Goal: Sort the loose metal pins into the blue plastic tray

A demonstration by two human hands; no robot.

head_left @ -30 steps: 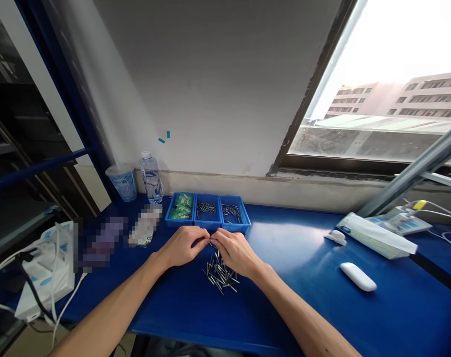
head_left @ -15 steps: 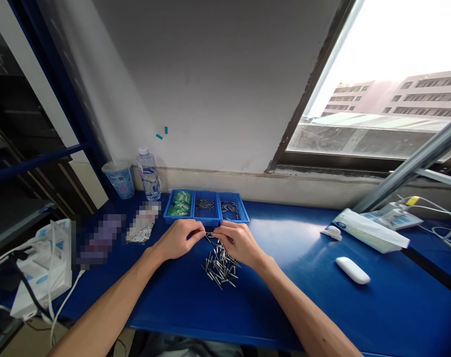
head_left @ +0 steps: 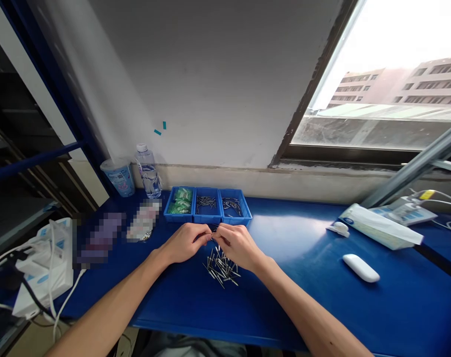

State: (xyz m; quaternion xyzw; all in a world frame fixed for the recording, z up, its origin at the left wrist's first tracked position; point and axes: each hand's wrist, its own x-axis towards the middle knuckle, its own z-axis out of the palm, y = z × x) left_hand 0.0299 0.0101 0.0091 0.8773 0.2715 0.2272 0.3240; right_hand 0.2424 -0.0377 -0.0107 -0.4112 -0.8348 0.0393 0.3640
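Note:
Both hands meet fingertip to fingertip just in front of the blue bins. My left hand (head_left: 188,242) is closed in a pinch, and so is my right hand (head_left: 237,244). Whatever lies between the fingertips is too small and covered to make out. Below them on the table, a loose pile of thin silvery metal pins, rivet-like in shape (head_left: 222,270), is partly hidden by my right hand. Similar pins lie in the middle bin (head_left: 207,218) and the right bin (head_left: 245,210). Green-and-clear small packets (head_left: 181,199) fill the left bin (head_left: 178,218).
A water bottle (head_left: 148,173) and a tub (head_left: 119,178) stand at the back left. Power strips with cables (head_left: 49,267) lie at the left edge. On the right are a white case (head_left: 361,268), a soft tissue pack (head_left: 381,228) and a crumpled tissue (head_left: 339,228).
My hands have drawn together until their fingertips meet. The view has shifted slightly, and the pile looks much the same.

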